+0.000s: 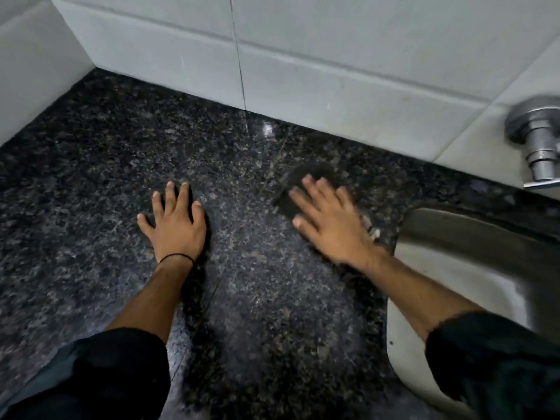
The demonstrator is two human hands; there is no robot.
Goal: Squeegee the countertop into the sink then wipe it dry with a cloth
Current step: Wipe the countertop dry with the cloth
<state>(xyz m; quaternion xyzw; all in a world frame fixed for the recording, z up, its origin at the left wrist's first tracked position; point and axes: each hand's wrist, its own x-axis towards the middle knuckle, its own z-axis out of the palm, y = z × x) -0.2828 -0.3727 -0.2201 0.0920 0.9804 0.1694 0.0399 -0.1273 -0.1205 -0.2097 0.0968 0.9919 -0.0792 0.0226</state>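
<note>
The dark speckled granite countertop (100, 183) fills most of the view and shines in places. My left hand (175, 222) lies flat on it with the fingers spread and nothing under it. My right hand (330, 222) presses flat on a dark cloth (285, 206) that sticks out beyond the fingertips; this hand and the cloth are blurred with motion. A small pale bit (372, 230) shows beside the right hand, towards the sink. The steel sink (430, 228) is set into the counter just right of that hand. No squeegee is in view.
White wall tiles (333, 71) run along the back and the left side of the counter. A metal tap fitting (539, 137) juts from the wall above the sink at the upper right. Dark sleeves cover both forearms near the bottom edge.
</note>
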